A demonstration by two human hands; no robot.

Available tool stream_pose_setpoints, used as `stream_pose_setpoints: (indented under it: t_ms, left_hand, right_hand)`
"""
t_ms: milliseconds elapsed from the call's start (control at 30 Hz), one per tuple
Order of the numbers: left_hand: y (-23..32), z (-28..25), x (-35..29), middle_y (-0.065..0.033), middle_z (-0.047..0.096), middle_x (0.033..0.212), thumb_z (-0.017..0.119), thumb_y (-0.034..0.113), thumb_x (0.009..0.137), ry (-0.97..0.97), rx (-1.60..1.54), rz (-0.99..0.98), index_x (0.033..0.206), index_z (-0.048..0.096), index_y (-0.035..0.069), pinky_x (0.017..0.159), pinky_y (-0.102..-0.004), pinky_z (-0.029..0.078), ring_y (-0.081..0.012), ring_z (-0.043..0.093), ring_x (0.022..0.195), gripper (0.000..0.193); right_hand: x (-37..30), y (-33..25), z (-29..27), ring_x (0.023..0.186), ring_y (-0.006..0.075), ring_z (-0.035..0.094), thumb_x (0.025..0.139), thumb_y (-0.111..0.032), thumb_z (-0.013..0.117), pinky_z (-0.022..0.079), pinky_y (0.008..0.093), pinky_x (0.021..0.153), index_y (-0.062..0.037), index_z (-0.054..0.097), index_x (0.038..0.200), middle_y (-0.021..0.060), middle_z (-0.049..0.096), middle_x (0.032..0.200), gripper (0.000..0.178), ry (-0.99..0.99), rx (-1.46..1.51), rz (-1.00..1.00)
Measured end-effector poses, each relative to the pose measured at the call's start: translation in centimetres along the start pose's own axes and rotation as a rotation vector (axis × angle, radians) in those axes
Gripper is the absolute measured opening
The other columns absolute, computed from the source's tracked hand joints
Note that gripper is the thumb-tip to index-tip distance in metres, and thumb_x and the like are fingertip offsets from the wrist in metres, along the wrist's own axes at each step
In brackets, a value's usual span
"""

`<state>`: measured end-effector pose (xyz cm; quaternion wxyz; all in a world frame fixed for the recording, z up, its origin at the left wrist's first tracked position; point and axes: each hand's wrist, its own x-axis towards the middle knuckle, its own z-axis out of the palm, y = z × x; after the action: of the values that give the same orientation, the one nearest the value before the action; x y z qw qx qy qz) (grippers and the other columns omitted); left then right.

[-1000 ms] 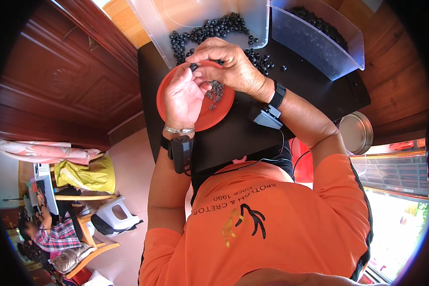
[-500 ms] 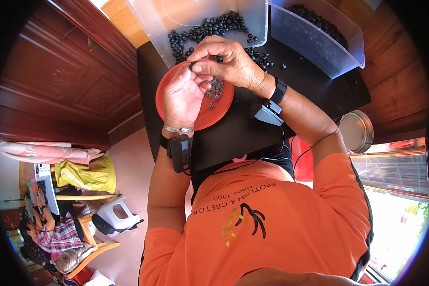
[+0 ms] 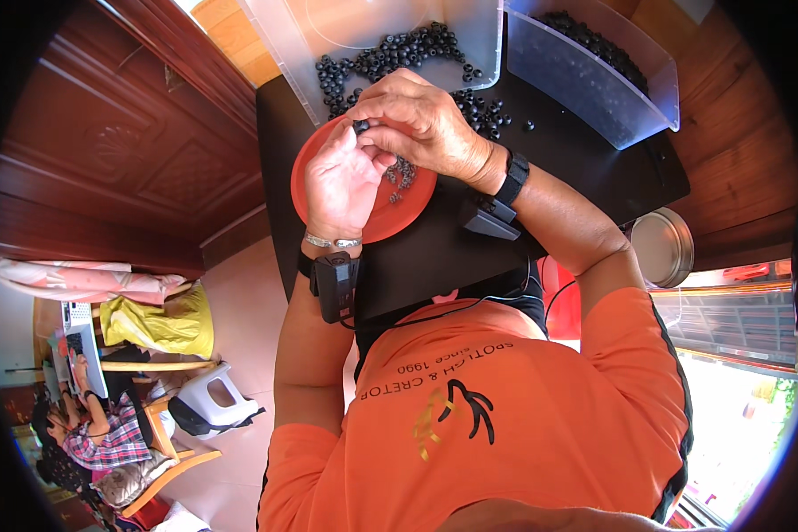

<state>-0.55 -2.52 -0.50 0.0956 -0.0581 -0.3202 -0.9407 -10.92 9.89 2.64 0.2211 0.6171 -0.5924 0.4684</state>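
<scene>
A small round black piece [image 3: 361,127] is pinched where the fingertips of both hands meet. My left hand [image 3: 339,182], palm up, grips it from below, and my right hand [image 3: 430,124] closes on it from the right side. Beneath the hands lies a shallow orange-red dish [image 3: 408,215], partly covered by them. Small grey metal parts [image 3: 402,175] are heaped inside the dish. Just beyond my hands, many similar black round pieces [image 3: 408,49] lie in a tipped translucent bin [image 3: 285,53], with several spilled onto the table.
The dark table [image 3: 434,262] carries a second translucent bin [image 3: 634,124] of black pieces at the far right. A round metal tin [image 3: 663,246] is at the right. At the left, another person [image 3: 106,434] sits by a white stool [image 3: 215,399] and a yellow cloth [image 3: 164,324].
The black piece shows more clearly between my fingertips. My right wrist and fingers have turned slightly, while my left hand has barely moved. The other person's arm at the left has shifted.
</scene>
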Motion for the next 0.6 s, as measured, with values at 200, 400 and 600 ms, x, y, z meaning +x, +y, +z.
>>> stream_pose_setpoints:
  t_ms: [200, 400, 600]
  left_hand:
    - [-0.08, -0.11, 0.05, -0.0068, 0.054, 0.109, 0.043, 0.020, 0.095, -0.036, 0.009, 0.014, 0.120, 0.051, 0.000, 0.094, -0.0371, 0.039, -0.0174, 0.051, 0.100, 0.033]
    - [-0.10, 0.38, -0.12, -0.0049, 0.056, 0.110, 0.046, 0.020, 0.093, 0.004, 0.000, 0.019, 0.109, 0.056, 0.005, 0.087, -0.0361, 0.043, -0.0155, 0.052, 0.097, 0.024]
    - [-0.11, 0.04, -0.13, -0.0034, 0.055, 0.104, 0.045, 0.020, 0.094, 0.077, -0.050, -0.011, 0.110, 0.054, 0.004, 0.090, -0.0348, 0.041, -0.0143, 0.051, 0.097, 0.025]
  right_hand:
    - [0.00, -0.23, -0.14, 0.089, 0.0272, 0.060, 0.070, -0.016, 0.074, 0.051, 0.0358, 0.079, -0.0104, 0.066, 0.098, 0.0063, 0.063, 0.093, 0.029, -0.013, -0.091, -0.026]
    - [-0.21, -0.75, 0.27, 0.086, 0.0275, 0.059, 0.073, -0.015, 0.072, 0.051, 0.0358, 0.075, -0.0080, 0.064, 0.101, 0.0086, 0.062, 0.094, 0.030, -0.007, -0.154, -0.078]
    - [-0.33, -0.76, 0.80, 0.084, 0.0279, 0.057, 0.073, -0.009, 0.069, 0.050, 0.0354, 0.074, -0.0045, 0.061, 0.100, 0.0090, 0.061, 0.091, 0.028, -0.015, -0.210, -0.132]
